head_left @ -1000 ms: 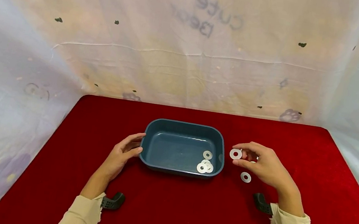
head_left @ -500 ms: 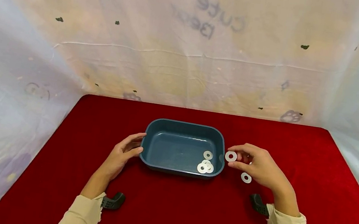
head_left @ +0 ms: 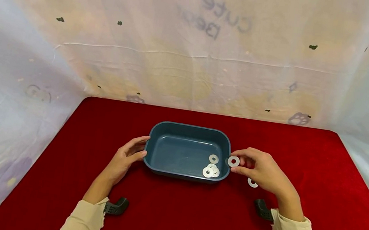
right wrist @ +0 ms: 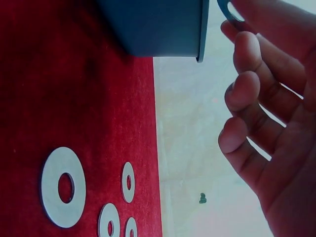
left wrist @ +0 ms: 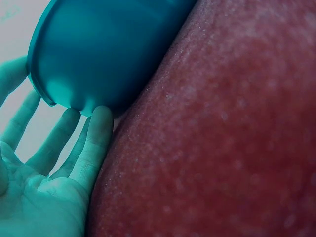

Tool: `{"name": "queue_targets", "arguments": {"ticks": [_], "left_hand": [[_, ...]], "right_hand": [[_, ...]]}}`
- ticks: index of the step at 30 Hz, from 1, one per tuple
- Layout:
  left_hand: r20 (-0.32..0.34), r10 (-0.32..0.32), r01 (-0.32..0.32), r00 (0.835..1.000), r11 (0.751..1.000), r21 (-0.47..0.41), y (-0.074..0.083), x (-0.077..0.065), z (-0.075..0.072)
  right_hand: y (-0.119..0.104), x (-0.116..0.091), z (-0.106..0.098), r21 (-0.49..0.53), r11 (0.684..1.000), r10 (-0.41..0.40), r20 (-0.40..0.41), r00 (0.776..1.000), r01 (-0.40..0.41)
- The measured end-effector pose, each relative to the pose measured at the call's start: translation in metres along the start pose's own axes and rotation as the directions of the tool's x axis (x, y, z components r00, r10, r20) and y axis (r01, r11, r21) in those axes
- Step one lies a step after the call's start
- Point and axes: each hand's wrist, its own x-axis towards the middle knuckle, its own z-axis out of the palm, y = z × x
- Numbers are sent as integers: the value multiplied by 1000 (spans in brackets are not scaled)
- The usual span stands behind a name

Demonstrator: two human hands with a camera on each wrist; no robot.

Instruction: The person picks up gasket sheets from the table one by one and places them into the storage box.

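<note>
A blue-grey rectangular bin (head_left: 180,147) stands on the red cloth, with several flat metal washers (head_left: 211,171) in its right part. My left hand (head_left: 126,158) rests against the bin's left end; in the left wrist view its fairly straight fingers (left wrist: 94,148) touch the outer wall, with one digit at the rim. Between thumb and finger, my right hand (head_left: 262,169) pinches a washer (head_left: 233,161) at the bin's right rim. Only part of this held washer (right wrist: 231,12) shows in the right wrist view, where the remaining fingers are bent.
Several loose washers (right wrist: 63,187) lie on the cloth below my right hand; in the head view one loose washer (head_left: 252,183) shows and the hand hides others. A red cloth (head_left: 170,215) covers the table. Pale printed curtains (head_left: 190,72) hang behind and at the sides.
My right hand has moved left with the pinched washer, from beside the bin to its right rim. The left hand and the bin have stayed in place.
</note>
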Motion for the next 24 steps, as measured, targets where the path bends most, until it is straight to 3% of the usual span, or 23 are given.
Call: {"name": "queue_targets", "arguments": {"ticks": [24], "left_hand": [[1,12,-12,1000,1000,-5,-2,0,1]], "right_hand": [[1,2,6,-47,999,2,-19,1000,-2]]}}
